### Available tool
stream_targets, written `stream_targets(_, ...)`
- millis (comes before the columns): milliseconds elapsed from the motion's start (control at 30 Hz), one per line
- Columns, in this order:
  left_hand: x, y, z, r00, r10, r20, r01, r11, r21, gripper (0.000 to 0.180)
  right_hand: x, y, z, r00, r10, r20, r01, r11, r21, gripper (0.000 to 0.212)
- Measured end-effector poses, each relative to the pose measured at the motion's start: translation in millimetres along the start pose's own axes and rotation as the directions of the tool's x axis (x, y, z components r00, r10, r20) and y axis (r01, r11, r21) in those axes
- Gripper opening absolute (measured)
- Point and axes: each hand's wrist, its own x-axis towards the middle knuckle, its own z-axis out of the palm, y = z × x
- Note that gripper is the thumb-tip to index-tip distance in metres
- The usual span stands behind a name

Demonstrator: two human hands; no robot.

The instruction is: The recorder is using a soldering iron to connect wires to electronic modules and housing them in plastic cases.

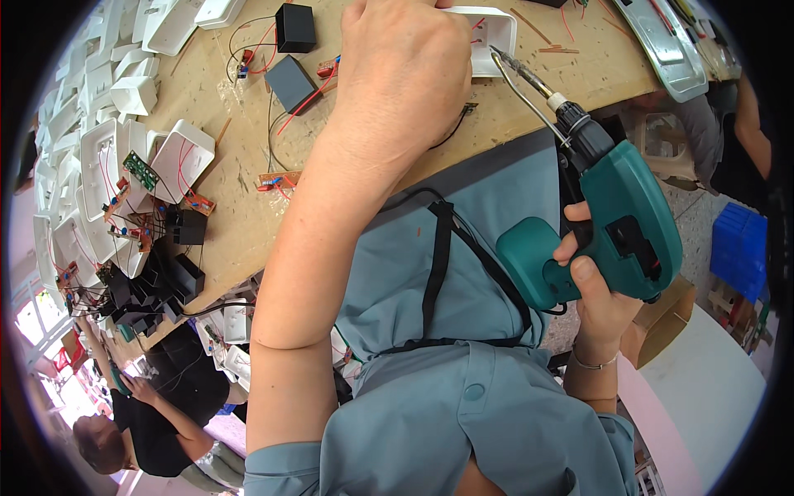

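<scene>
In my right hand (597, 291) is a green, pistol-shaped soldering gun (641, 194), fingers wrapped around its handle near the trigger. Its metal tip and thin feed tube point up and left, ending at the near side of a white plastic case (501, 31). Short red wire ends show inside that case. Over the case's left part lies my left hand (407, 70), back toward me and fingers curled. Its fingertips are mostly hidden beyond the top edge, so what they grip cannot be made out.
Left of my forearm lie black boxes (296, 29) and a small wired circuit board (277, 180). White cases (188, 153), circuit boards and black boxes crowd the table's left side. A metal tray (653, 45) sits far right, a blue crate (738, 250) below. Another person (161, 438) works at lower left.
</scene>
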Motion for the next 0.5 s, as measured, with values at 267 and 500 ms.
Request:
stream_targets(267, 1, 7, -9, 1.0, 0.011, 0.015, -0.011, 1.0, 0.017, 0.01, 5, -2, 2, 0.999, 0.0, 0.041, 0.002, 0.999, -0.046, 0.045)
stream_targets(500, 1, 5, -6, 0.999, 0.032, 0.026, -0.034, 0.997, 0.073, 0.009, 9, -4, 5, 0.999, -0.023, 0.028, 0.025, 0.994, -0.102, 0.037)
